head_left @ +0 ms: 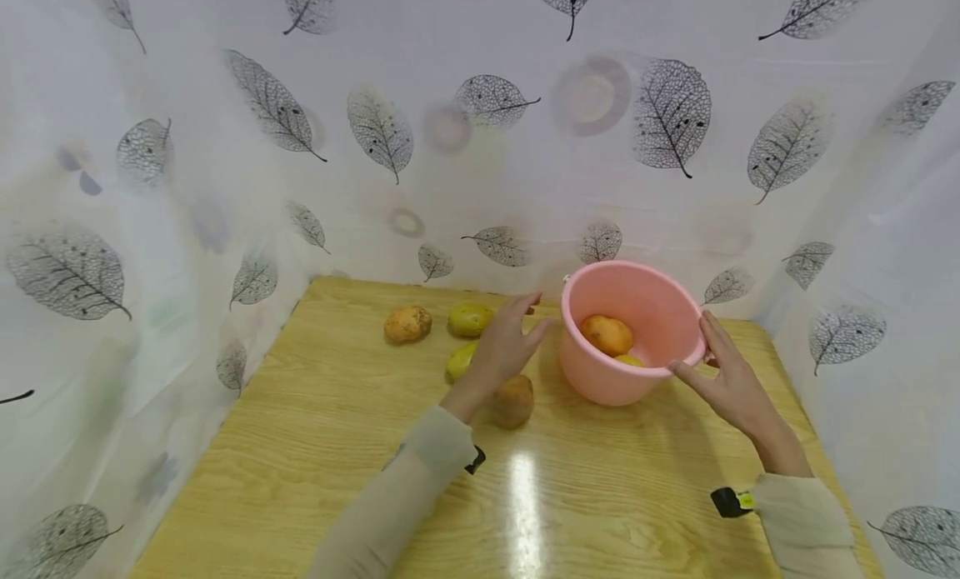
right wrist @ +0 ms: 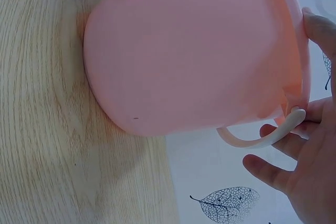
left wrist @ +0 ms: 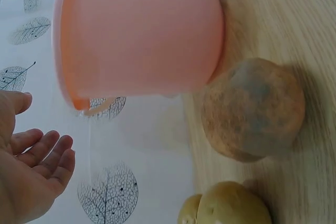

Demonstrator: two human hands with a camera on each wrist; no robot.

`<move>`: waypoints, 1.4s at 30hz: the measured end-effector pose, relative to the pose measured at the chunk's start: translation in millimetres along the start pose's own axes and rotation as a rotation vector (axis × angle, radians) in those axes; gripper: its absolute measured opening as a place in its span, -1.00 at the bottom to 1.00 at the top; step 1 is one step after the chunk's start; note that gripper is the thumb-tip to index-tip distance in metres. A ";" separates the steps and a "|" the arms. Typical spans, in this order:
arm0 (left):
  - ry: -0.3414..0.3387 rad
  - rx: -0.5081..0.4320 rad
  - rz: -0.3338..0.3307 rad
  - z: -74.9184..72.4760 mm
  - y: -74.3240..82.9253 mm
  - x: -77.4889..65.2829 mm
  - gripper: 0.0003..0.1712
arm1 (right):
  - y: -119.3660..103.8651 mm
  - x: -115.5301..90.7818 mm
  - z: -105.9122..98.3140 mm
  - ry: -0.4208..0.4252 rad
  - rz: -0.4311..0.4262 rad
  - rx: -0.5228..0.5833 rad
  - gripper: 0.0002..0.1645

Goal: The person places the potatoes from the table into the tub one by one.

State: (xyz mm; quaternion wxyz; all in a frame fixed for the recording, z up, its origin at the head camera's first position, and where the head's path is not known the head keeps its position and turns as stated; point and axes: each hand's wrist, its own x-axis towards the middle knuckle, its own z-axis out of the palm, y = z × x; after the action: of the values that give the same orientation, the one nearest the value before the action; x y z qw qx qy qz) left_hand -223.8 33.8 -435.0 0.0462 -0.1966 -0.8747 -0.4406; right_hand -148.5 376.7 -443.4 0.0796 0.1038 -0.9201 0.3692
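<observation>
A pink bucket stands on the wooden table, tipped slightly in the head view. Inside it lie a potato and part of a yellow item. My right hand grips the rim at the right, thumb on the edge and fingers beside the white handle. Left of the bucket, my left hand hovers with loosely bent fingers and holds nothing. Beneath that forearm sits a round brown potato. Two yellow-green oval pieces lie beside the left hand, one partly hidden by it.
Another potato lies at the back left of the table. A leaf-patterned white curtain hangs behind the table and along both sides.
</observation>
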 end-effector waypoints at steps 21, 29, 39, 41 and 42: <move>0.018 0.003 0.014 -36.1 -22.6 -34.4 -0.36 | -1.1 -0.8 0.2 0.000 0.002 0.011 0.09; -0.032 -0.004 -0.066 -27.9 -32.7 -51.4 -0.34 | -1.4 -0.9 0.0 -0.003 0.003 0.013 0.09; -0.075 -0.030 -0.116 -8.5 -55.7 -76.9 -0.37 | -1.1 -0.6 -0.2 0.004 0.005 0.009 0.08; -0.084 -0.032 -0.120 -4.8 -60.3 -81.2 -0.37 | -0.9 -0.8 -0.2 0.002 0.008 0.010 0.09; -0.088 -0.029 -0.124 -2.9 -62.4 -83.5 -0.37 | -0.7 -0.9 -0.1 0.001 0.009 0.010 0.09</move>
State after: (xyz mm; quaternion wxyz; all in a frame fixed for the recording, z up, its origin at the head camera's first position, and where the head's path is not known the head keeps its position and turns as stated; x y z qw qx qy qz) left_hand -171.4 -27.2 -501.4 -0.0226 -0.1620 -0.8799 -0.4462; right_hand -147.5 376.4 -443.1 0.0778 0.0999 -0.9187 0.3740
